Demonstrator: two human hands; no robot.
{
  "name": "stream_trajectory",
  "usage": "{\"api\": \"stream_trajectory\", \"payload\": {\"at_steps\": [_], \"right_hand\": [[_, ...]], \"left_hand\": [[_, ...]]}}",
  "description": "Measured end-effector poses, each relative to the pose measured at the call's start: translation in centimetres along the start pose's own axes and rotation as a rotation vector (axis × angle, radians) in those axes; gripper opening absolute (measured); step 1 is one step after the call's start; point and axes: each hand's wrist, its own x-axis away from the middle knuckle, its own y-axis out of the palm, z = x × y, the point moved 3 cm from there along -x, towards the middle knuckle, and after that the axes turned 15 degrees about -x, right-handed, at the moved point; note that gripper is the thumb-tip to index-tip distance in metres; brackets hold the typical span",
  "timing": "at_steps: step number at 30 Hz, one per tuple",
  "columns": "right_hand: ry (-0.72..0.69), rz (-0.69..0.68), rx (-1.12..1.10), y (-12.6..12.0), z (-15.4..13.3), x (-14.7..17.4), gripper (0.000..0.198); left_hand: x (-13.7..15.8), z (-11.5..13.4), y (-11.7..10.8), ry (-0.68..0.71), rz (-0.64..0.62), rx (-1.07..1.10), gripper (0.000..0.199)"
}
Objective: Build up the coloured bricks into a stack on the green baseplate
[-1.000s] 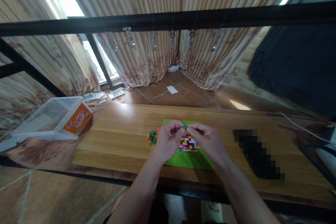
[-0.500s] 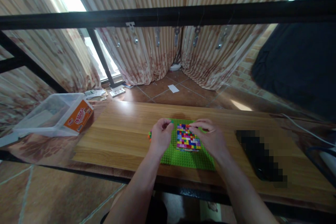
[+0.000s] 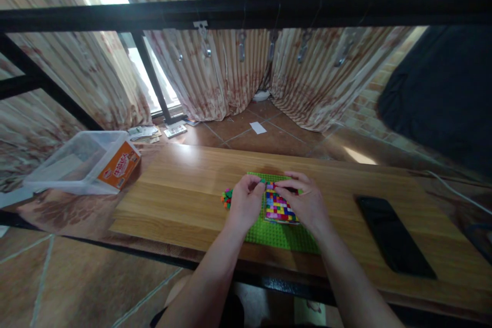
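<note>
A block of multicoloured toy building bricks [image 3: 280, 210] stands on a green studded baseplate [image 3: 282, 241] on the wooden table. My left hand [image 3: 246, 202] is at the block's far left corner, thumb and forefinger pinched on a small green brick [image 3: 263, 181]. From the other side, my right hand [image 3: 306, 200] reaches over the block's right part, its bent fingers gripping at the far edge. That hand hides part of the top rows. A small pile of loose bricks [image 3: 226, 198] lies left of the baseplate, partly behind my left hand.
On the right of the wooden table [image 3: 172, 189] lies a black phone [image 3: 395, 236]. A clear plastic bin [image 3: 77, 187] with an orange label stands at the left. Beyond the table, a black metal rail [image 3: 230, 13] crosses in front of curtains [image 3: 215, 82].
My left hand has moved right with the small green brick, up to the block's far corner, close to my right fingertips. The view has shifted slightly, and more of the loose pile shows.
</note>
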Motion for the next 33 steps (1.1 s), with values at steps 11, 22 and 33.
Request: {"api": "stream_trajectory", "payload": {"at_steps": [11,22,33], "right_hand": [[0.384,0.016,-0.302,0.4,1.2,-0.4,0.048],[0.527,-0.073,-0.449,0.6,0.9,-0.8,0.056],[0.504,-0.072,-0.428,0.7,1.3,-0.7,0.054]], "left_hand": [[0.1,0.0,0.0,0.02,-0.009,-0.037,0.004],[0.6,0.3,0.1,0.034,0.025,-0.096,0.003],[0.5,0.1,0.1,0.051,0.021,-0.103,0.003]]}}
